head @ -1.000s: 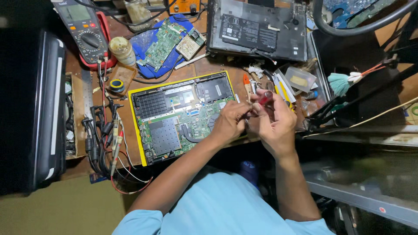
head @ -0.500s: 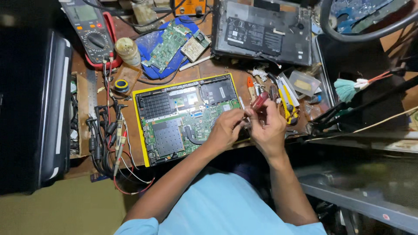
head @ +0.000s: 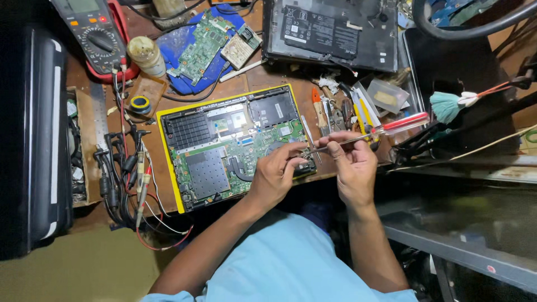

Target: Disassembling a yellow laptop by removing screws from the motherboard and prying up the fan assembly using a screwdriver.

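Note:
An opened laptop base (head: 224,145) with a yellow rim lies on the wooden bench, its green board and heat pipes exposed. My right hand (head: 352,165) grips a screwdriver (head: 386,127) with a clear red handle, held nearly level, its tip pointing left toward my left hand. My left hand (head: 277,173) rests on the laptop's lower right corner, fingers pinched at the screwdriver tip; whether they hold something small is hidden.
A multimeter (head: 95,33) with leads (head: 128,168) lies at the upper left beside a pale bottle (head: 145,55). A loose circuit board (head: 198,47) rests on blue cloth. Another laptop shell (head: 330,33) sits at the back. Pliers and tools (head: 335,112) lie right of the open laptop.
The screwdriver has swung out to lie nearly level, handle to the right. Both hands have spread a little apart at the laptop's lower right corner.

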